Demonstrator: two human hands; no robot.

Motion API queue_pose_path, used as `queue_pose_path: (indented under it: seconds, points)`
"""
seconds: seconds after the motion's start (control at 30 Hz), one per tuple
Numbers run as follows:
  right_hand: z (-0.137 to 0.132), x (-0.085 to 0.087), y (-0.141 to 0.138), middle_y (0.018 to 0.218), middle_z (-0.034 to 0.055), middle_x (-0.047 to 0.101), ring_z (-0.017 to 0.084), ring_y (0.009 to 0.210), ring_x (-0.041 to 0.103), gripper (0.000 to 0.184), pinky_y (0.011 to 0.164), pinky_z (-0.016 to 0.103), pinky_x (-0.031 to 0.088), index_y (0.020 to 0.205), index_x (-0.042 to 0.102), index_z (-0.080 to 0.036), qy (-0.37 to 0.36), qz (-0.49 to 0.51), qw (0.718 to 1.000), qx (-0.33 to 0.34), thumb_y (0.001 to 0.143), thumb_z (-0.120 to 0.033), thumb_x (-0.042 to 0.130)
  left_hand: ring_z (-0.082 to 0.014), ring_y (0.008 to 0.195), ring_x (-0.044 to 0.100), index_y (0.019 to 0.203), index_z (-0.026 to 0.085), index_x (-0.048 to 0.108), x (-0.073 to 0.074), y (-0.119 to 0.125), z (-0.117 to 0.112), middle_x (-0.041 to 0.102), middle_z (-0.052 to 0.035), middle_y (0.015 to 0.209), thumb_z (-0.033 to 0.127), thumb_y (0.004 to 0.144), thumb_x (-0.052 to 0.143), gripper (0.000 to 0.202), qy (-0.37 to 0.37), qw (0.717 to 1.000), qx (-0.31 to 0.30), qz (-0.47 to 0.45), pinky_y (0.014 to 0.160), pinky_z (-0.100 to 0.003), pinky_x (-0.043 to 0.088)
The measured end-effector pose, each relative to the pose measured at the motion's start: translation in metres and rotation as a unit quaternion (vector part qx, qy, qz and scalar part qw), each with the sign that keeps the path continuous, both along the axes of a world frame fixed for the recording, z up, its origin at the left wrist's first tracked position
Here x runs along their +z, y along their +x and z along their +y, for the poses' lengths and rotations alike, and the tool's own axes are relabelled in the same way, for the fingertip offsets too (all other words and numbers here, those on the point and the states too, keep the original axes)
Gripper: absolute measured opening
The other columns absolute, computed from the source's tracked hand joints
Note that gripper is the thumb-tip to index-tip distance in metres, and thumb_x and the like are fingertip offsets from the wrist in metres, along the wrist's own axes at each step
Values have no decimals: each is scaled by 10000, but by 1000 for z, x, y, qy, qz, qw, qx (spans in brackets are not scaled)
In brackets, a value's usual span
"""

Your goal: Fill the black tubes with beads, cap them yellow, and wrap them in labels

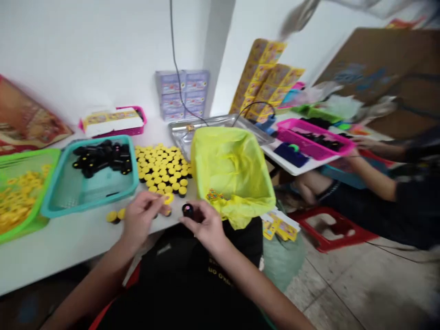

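My left hand [140,217] pinches a small round yellow cap [168,198] between thumb and fingertips. Facing it, my right hand [208,224] is closed on a short black cylinder [187,210], its end turned up and showing a pinkish spot. The two pieces are apart. Just beyond my hands, many yellow-topped black pieces [161,167] stand packed together on the white table [85,238]. A few more yellow-topped pieces [115,215] are beside my left hand. Black parts, some with yellow ends [103,158], lie heaped in a teal basket [91,208] to the left.
A basket lined with yellow plastic [237,156] stands right of the yellow-topped pieces, small colourful bits inside. Far left is a green basket [48,172] of yellow parts. Behind stand a metal tray [178,126] and stacked boxes [185,94]. Another person [374,178] sits at right by a pink basket [316,137].
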State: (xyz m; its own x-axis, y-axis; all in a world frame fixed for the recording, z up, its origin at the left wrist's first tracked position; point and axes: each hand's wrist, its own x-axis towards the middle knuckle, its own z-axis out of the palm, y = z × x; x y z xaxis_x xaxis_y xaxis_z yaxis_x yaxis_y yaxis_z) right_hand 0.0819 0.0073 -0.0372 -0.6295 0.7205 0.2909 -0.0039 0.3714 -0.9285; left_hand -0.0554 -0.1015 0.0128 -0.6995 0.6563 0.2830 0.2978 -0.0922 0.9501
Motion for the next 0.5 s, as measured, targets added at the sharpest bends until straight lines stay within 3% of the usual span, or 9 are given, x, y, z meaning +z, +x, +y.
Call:
queue_pose_path:
  seconds: [0.13, 0.23, 0.37, 0.5]
  points:
    - [3, 1, 10, 796, 5, 642, 136, 628, 553, 382, 591, 278, 464, 1029, 643, -205, 3, 10, 1000, -18, 728, -374, 807, -139, 640, 669, 754, 154, 644, -12, 6, 13, 706, -51, 801, 344, 845, 703, 219, 29, 998, -49, 8, 535, -228, 529]
    - [2, 0, 14, 763, -22, 617, 133, 615, 552, 474, 582, 273, 474, 1093, 581, -210, -11, 34, 999, -34, 709, -353, 820, -139, 710, 680, 795, 158, 671, -16, 14, 26, 719, -55, 823, 245, 877, 667, 120, 47, 988, -88, 116, 632, -239, 549]
    - [5, 0, 16, 718, -51, 558, 118, 581, 524, 487, 533, 248, 459, 1099, 571, -215, 13, 49, 998, -37, 700, -322, 829, -160, 850, 705, 868, 164, 683, -16, 17, 27, 742, -73, 906, 128, 897, 619, 79, 94, 946, -146, 272, 771, -270, 562]
    - [6, 1, 19, 726, -31, 593, 124, 601, 544, 355, 557, 254, 475, 1044, 623, -217, 57, 56, 996, -27, 756, -327, 798, -166, 904, 695, 943, 164, 695, -17, 15, 23, 726, -101, 986, 87, 901, 582, 143, 93, 919, -162, 348, 805, -274, 561]
